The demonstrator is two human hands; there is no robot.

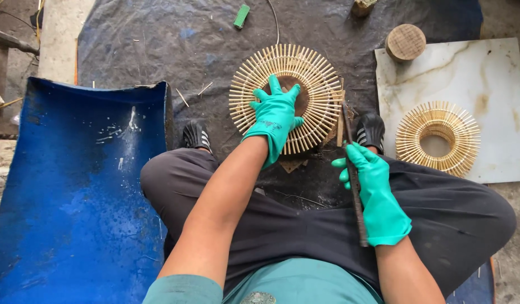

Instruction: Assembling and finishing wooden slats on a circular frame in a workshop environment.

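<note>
My left hand (275, 115), in a green glove, lies flat with fingers spread on a round ring of radial bamboo sticks (313, 76) with a brown wooden disc at its centre. It rests on a dark tarp (175, 45) between my feet. My right hand (372, 188), also gloved in green, is closed around a thin dark metal rod (355, 186). The rod runs from beside the ring's right edge back over my right thigh.
A second, smaller bamboo ring (438, 138) lies on a white marble slab (496, 73) at right. A round wood block (405, 42) sits at the slab's far corner. A curved blue plastic sheet (74, 191) stands at left. A small green piece (242, 16) lies far up the tarp.
</note>
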